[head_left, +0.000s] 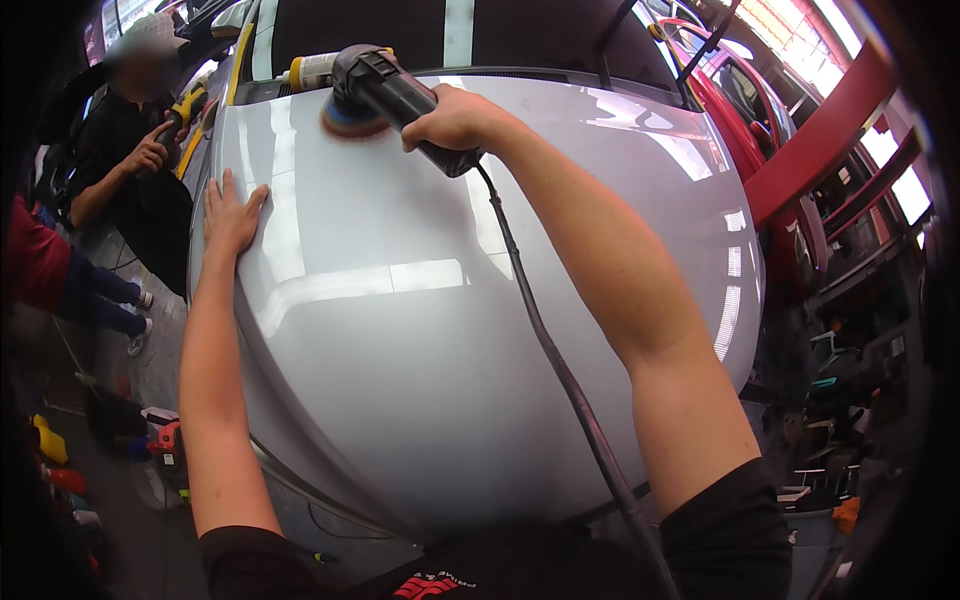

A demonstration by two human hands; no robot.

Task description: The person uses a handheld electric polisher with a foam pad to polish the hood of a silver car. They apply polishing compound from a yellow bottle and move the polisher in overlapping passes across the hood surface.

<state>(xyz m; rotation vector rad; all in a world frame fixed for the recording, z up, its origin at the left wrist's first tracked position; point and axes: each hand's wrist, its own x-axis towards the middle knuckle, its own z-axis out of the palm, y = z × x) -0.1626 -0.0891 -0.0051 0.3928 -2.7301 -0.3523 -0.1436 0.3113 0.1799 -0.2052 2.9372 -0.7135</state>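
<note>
My right hand (pixel 457 118) is wrapped round the body of a black polishing machine (pixel 383 88) near the far edge of a silver car hood (pixel 400 330). The machine's round pad (pixel 350 122), blue above and brownish below, rests at the hood surface and looks smeared as if spinning. My left hand (pixel 232 212) lies flat on the hood's left side, fingers spread, holding nothing. A black power cord (pixel 545 340) runs from the machine back toward me, passing over the hood between my forearms.
A white bottle with a yellow cap (pixel 312 72) lies by the windshield (pixel 400 25). At left, a person (pixel 125 130) holds a yellow and black power tool (pixel 185 108); another person's legs (pixel 95 290) show behind. A red post (pixel 815 140) and red car (pixel 735 100) stand right.
</note>
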